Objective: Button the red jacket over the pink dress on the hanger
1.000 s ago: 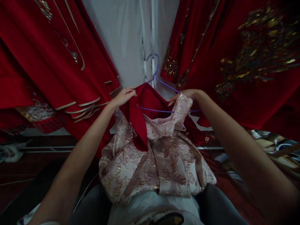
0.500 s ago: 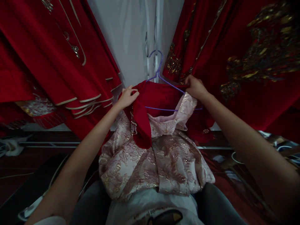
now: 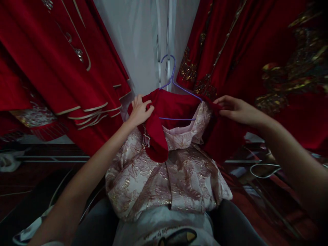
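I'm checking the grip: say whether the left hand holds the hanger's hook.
No, the left hand is on the red garment, clear of the hook.

I'm getting dim, greyish light here, with a pale backdrop (image 3: 128, 37) straight ahead between trimmed red garments (image 3: 58, 65) at left and gold-embellished red garments (image 3: 256, 41) at right. Down low I've got narrow pale rails (image 3: 53, 157) crossing, and a dark reddish floor (image 3: 17, 184).
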A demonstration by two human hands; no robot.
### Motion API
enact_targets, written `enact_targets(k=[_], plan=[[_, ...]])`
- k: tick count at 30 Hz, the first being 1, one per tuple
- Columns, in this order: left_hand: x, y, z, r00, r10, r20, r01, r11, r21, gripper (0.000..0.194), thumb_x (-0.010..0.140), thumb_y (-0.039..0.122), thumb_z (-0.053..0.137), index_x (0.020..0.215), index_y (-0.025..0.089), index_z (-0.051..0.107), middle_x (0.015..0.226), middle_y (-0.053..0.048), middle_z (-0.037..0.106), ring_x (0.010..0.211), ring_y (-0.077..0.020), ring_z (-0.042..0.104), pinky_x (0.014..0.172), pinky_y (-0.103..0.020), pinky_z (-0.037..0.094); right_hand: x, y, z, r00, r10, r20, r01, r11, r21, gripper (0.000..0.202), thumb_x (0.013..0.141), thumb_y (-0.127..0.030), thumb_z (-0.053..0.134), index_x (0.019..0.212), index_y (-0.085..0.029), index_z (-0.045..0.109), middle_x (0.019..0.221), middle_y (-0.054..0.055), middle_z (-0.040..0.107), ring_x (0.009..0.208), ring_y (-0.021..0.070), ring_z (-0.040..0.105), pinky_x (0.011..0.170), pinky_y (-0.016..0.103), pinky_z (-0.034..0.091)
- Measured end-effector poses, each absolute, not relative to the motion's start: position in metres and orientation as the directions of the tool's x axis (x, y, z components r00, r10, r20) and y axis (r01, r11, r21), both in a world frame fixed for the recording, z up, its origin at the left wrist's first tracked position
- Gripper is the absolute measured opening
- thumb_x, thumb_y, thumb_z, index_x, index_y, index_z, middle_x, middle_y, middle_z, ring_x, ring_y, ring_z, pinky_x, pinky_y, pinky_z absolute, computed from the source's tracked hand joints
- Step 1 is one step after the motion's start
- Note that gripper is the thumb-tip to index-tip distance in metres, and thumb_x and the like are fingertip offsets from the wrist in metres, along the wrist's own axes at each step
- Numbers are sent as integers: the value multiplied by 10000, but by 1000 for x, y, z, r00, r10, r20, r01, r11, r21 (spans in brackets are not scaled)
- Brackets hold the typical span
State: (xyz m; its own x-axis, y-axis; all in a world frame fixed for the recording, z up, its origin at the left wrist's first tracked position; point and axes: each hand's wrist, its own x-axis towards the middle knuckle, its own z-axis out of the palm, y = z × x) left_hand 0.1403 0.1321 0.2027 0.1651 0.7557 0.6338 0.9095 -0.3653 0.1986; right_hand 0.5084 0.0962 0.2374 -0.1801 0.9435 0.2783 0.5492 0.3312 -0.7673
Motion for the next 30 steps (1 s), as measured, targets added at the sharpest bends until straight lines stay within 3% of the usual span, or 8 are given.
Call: enact_targets(k=[2,5,9,11,14,20,24,30], plan=[[152,116,199,162,708,688,916,-368,163,271,856,331,458,1019,183,617,1360,-135,378,1250,-355,343,1013,-515,291,485,102,224,-102,960,262,500,277,-820,266,674,-126,526,915,-232,552,716,-21,557,600,126,491,566,248,394],[176,93,190,238,677,696,898,-427,108,223,838,323,502,980,181,601,1241,-152,452,1177,-358,394,964,-511,335,437,112,201,-58,960,273,397,273,-877,243,644,-135,499,873,-206,540,653,-33,525,555,118,458,566,250,390],[201,77,170,402,671,623,826,-559,69,172,799,292,566,942,196,563,1022,-117,521,1023,-303,486,870,-453,415,370,113,170,-214,817,536,169,571,-803,220,599,-133,484,805,-212,482,793,-10,547,746,142,525,738,277,444],[202,75,160,377,681,628,812,-569,130,207,769,260,600,957,201,536,998,-99,524,974,-275,513,837,-421,443,352,108,160,-211,775,596,135,626,-768,225,609,-127,470,817,-214,464,815,-9,521,775,140,518,767,278,440],[197,77,150,237,705,668,746,-573,340,209,758,199,603,945,207,510,953,-74,547,893,-226,560,787,-364,475,349,98,152,-205,784,586,81,610,-788,232,635,-132,482,848,-218,455,833,-8,496,769,130,513,728,255,446],[204,85,138,-120,797,593,272,-548,791,254,746,252,668,948,211,520,797,-10,620,730,-124,629,675,-239,522,358,76,146,-221,787,575,-32,584,-811,319,731,-182,589,1018,-260,473,948,3,535,846,130,559,729,246,491],[211,87,131,-288,809,512,32,-526,850,338,675,220,730,914,207,491,761,5,633,719,-111,655,696,-225,542,354,73,140,-204,790,578,-10,589,-808,304,813,-293,592,1104,-265,509,1062,33,576,947,147,578,822,282,508],[209,79,132,-98,802,590,169,-571,804,67,796,252,623,839,218,586,822,-20,686,782,-135,681,753,-275,568,355,80,138,-171,789,591,10,601,-799,241,845,-368,582,1058,-255,573,1037,36,616,926,154,610,814,291,523]])
